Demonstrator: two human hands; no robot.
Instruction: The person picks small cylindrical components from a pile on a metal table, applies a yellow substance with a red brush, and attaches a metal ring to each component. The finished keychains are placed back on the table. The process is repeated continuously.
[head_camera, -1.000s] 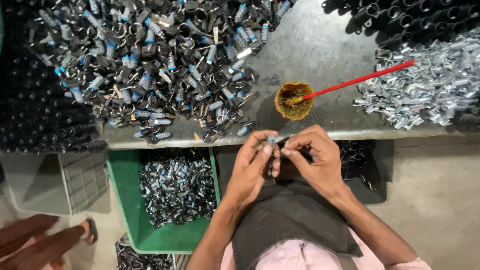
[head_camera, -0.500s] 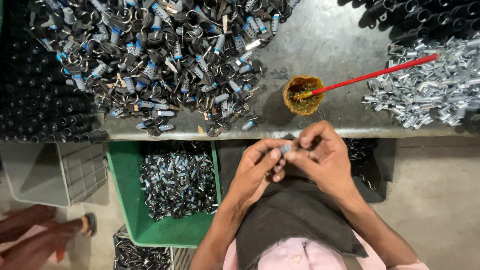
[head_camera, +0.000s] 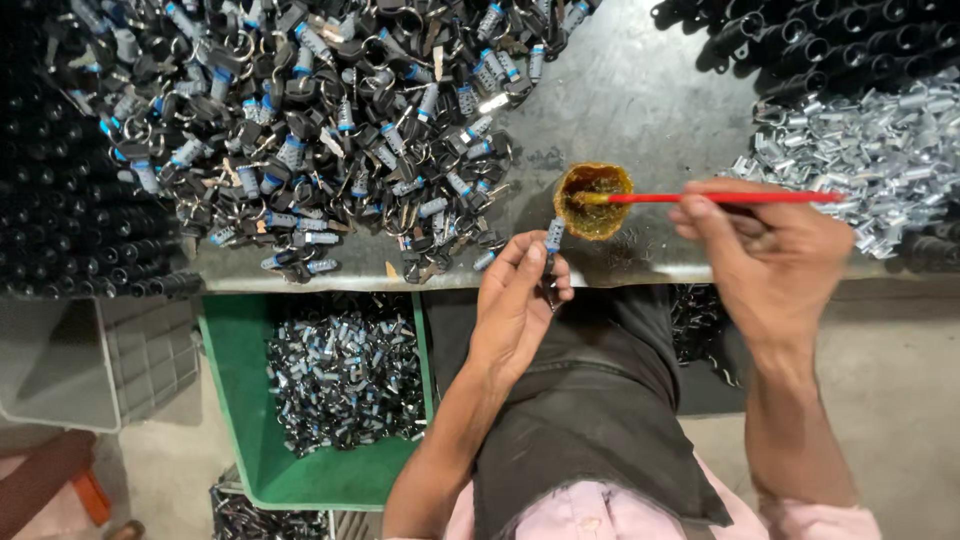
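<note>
My left hand (head_camera: 520, 295) holds a small metal lock cylinder (head_camera: 554, 235) upright at the table's front edge, its tip close to a small yellow cup of grease (head_camera: 592, 200). My right hand (head_camera: 765, 250) grips a thin red brush (head_camera: 720, 197) whose end rests in the cup. A large heap of black keys, rings and blue-banded cylinders (head_camera: 320, 120) covers the grey table (head_camera: 640, 90) to the left.
A pile of shiny silver metal parts (head_camera: 870, 160) lies at the right, with black tubes (head_camera: 830, 40) behind it and more black tubes (head_camera: 60, 220) at the far left. A green crate (head_camera: 235, 400) with finished cylinders sits below the table, beside a grey crate (head_camera: 100, 350).
My hands, which were together working on the cylinder in front of my lap, have parted. The right hand has gone to the red brush; the left has lifted the cylinder toward the cup.
</note>
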